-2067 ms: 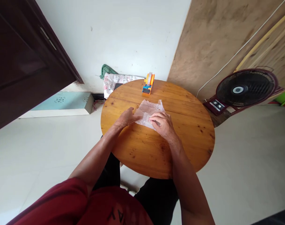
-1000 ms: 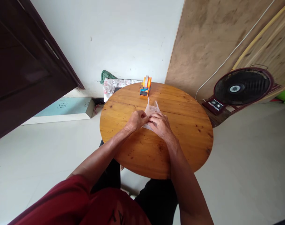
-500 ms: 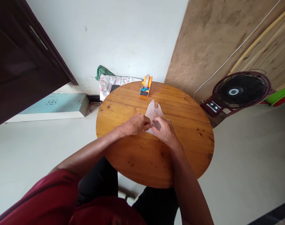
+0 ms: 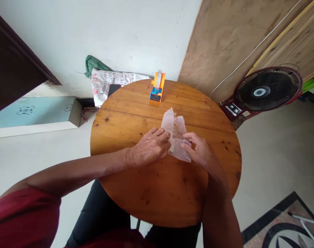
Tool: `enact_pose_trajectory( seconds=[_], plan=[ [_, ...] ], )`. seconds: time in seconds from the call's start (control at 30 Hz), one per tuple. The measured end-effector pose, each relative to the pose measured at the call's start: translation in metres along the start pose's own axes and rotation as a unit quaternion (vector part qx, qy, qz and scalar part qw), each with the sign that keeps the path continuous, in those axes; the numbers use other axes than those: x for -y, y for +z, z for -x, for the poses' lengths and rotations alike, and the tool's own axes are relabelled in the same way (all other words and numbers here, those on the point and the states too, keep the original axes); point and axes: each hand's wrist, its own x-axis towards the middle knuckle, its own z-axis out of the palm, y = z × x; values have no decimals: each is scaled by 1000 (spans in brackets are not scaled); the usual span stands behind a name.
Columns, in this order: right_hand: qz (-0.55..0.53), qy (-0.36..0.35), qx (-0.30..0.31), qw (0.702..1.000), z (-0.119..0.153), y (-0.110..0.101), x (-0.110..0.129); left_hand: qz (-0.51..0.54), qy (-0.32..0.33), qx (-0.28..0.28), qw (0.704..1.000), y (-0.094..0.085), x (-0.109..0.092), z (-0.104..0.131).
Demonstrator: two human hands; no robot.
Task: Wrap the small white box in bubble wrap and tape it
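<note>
A crumpled piece of clear bubble wrap (image 4: 179, 152) with a strip of brownish tape on it lies on the round wooden table (image 4: 151, 193). At its left edge, my left hand (image 4: 153, 146) has its fingers curled down and closed on the wrap; the fingertips are hidden. My right hand (image 4: 203, 150) is at the wrap's right edge, thumb and forefinger apart, their tips touching the plastic. Beyond the wrap, near the table's far edge, stands an orange and blue tape dispenser (image 4: 157, 88) with a roll of clear tape.
Against the wall behind the table are a printed white sack (image 4: 102, 84) and a green bag (image 4: 95, 65). A pale blue box (image 4: 35, 112) lies on the floor at left. A dark red fan (image 4: 267, 91) stands at right, beside a wooden board.
My hands have moved apart, the right one going rightward. The bubble wrap is spread wider, with a flap showing on the near right. The view has shifted closer to the table.
</note>
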Motion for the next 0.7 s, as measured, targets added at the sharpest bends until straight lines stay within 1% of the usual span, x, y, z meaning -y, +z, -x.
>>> enact_pose_trajectory(
  seconds=[0.1, 0.2, 0.27, 0.33, 0.43, 0.57, 0.7],
  plan=[
    [-27, 9, 22, 999, -2, -2, 1, 47, 2, -39, 998, 11, 3, 5],
    [-35, 21, 37, 998, -4, -1, 2, 95, 3, -75, 993, 18, 4, 8],
    [-32, 21, 16, 999, -4, 1, 1, 106, 10, -98, 989, 19, 5, 9],
    [-28, 10, -18, 999, -5, 5, -2, 109, 16, -112, 988, 19, 5, 10],
    [-21, 2, -56, 998, -5, 11, -7, 109, 18, -113, 987, 19, 6, 10],
    [-22, 32, -48, 998, -2, 15, -9, 110, 16, -100, 989, 20, 7, 11],
    [-23, 74, -50, 996, 4, 12, -7, 130, 12, -104, 986, 21, 8, 10]
  ],
)
